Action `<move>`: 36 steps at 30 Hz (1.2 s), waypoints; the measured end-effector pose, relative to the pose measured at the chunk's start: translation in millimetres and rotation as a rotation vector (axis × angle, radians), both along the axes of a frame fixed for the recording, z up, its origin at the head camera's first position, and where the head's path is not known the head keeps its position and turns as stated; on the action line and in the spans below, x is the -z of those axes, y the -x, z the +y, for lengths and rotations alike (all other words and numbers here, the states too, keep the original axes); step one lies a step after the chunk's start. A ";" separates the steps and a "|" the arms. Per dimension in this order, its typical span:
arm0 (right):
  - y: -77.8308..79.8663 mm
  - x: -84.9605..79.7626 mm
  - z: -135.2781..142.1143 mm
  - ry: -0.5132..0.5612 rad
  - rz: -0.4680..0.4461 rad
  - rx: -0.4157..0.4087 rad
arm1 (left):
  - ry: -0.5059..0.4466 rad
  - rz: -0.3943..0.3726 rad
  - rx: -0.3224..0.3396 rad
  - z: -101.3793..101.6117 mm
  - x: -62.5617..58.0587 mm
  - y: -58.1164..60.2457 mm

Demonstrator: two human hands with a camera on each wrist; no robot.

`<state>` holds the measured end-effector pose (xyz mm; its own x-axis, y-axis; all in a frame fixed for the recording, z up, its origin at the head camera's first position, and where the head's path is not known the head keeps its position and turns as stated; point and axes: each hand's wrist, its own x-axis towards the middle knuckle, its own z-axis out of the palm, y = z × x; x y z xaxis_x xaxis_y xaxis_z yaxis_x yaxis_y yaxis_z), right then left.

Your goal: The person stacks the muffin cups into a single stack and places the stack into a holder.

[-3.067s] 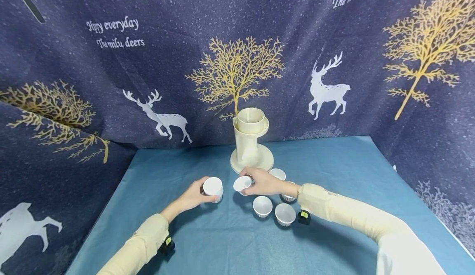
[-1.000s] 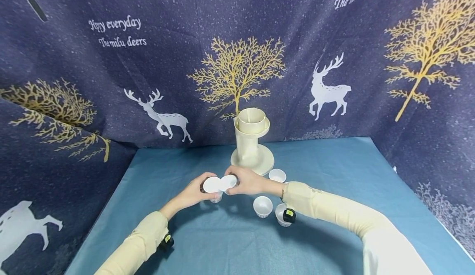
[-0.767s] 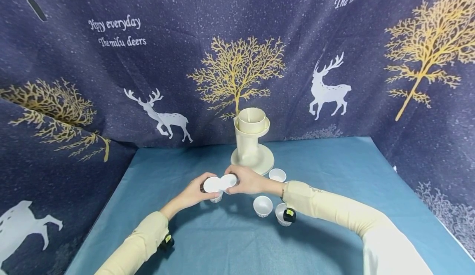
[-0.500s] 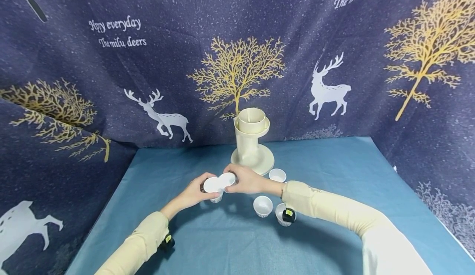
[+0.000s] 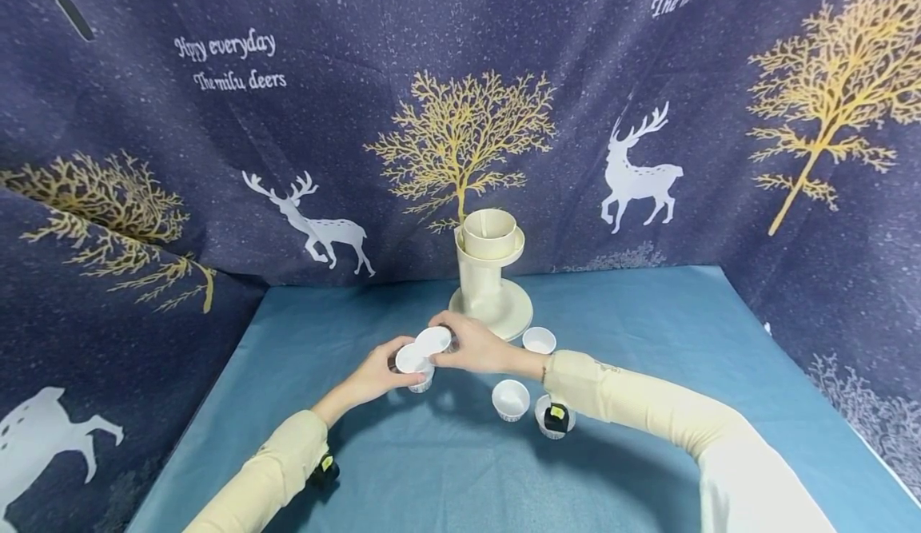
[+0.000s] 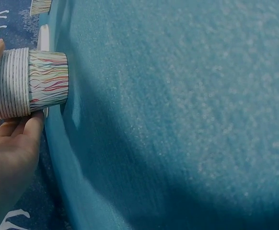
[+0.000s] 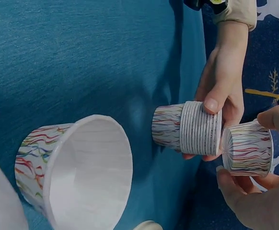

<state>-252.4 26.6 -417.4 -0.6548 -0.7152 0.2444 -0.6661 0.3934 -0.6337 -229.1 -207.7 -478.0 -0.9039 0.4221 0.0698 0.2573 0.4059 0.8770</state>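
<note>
A: What is nearest?

B: Two cream sleeves [image 5: 647, 393] reaching in over the blue worktop [image 5: 460, 477], with a black wrist box [image 5: 556, 417] under the right cuff and another [image 5: 324, 469] under the left.

A: And past those?

B: A half-hidden paper cup [image 5: 540, 418], partly covered by the right-hand box, and a white-lined paper cup [image 5: 511, 400] just beside it. Both stand upright, mouths up.

A: The hands next. What has the left one got?

B: The left hand [image 5: 374, 375] has its thumb on one side and its fingers curled round the other side of a stack of paper cups [image 6: 15, 81]. The rims are nested tightly, and the lowest cup shows red, green and yellow wavy lines. The stack is held upright above the worktop.

A: The right?

B: The right hand [image 5: 478, 347] pinches a single paper cup [image 7: 249, 148] between thumb and fingers. It is tilted, its base over part of the stack's mouth, not inside it. I can't tell whether the two touch.

A: Anything behind the hands?

B: A farther paper cup [image 5: 539, 340] stands upright behind the right wrist, near the round foot of a cream stand [image 5: 480, 281]. The stand carries a cream cylinder [image 5: 489, 237] in its top ring.

A: And at the very back?

B: A dark blue printed cloth [image 5: 324, 109] with gold trees [image 5: 468, 141], white deer [image 5: 639, 177] and lettering, "The milu deers" among it.
</note>
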 end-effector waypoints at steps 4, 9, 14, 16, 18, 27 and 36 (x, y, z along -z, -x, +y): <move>-2.5 -0.6 -4.6 -0.006 0.016 -0.018 | -0.002 -0.023 -0.002 -0.3 0.3 -0.4; -6.6 -2.1 -9.2 -0.039 0.032 -0.030 | -0.003 -0.032 0.005 0.2 -0.3 -1.2; -7.4 -3.8 -14.7 -0.058 0.015 -0.039 | 0.000 -0.017 0.020 -0.4 -2.1 -2.3; -6.5 -3.7 -17.5 -0.067 0.014 -0.044 | 0.001 -0.015 0.026 -0.8 -2.3 -2.3; -5.3 -3.4 -20.2 -0.075 0.009 -0.049 | 0.004 -0.013 0.026 -1.2 -2.5 -2.2; -2.3 -1.2 -27.4 -0.092 -0.009 -0.063 | 0.011 -0.020 0.025 -3.3 -0.6 -1.4; -1.7 -1.0 -32.2 -0.102 0.022 -0.047 | 0.032 -0.015 -0.001 -3.2 -2.3 -0.6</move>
<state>-250.6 -5.7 -416.4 -0.6153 -0.7670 0.1821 -0.6984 0.4233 -0.5771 -228.5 -210.9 -475.7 -0.9051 0.4229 0.0430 0.2439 0.4337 0.8674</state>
